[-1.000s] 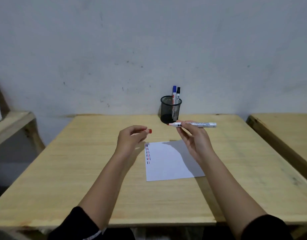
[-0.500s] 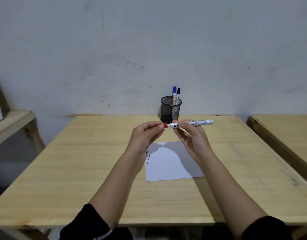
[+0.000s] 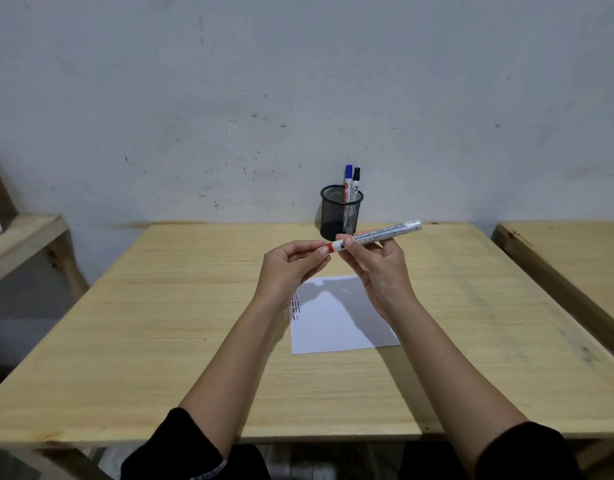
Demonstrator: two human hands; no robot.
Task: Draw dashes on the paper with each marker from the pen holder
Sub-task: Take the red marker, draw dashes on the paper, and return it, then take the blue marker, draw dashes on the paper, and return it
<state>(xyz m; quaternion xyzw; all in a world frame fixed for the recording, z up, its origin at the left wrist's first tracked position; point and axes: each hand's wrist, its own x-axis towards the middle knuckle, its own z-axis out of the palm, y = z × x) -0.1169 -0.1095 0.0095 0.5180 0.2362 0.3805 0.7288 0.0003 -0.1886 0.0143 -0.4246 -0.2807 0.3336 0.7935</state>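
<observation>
Left hand (image 3: 291, 268) pinching red cap (image 3: 329, 248); right hand (image 3: 378, 265) gripping marker (image 3: 378, 233) barrel, raised above worktop (image 3: 160, 323). Paper (image 3: 340, 327) directly below, dashes (image 3: 295, 306) partly hidden behind left wrist. Holder (image 3: 340, 216) at 12 o'clock behind hands, blue marker (image 3: 348, 180) and black marker (image 3: 356, 181) upright inside.

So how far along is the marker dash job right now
Done: red, blue and dark dashes sit on the paper. In hand: both hands hold the red marker, cap on. Left: returning it to the pen holder, where two markers stand; whether more dashes follow is unclear.
</observation>
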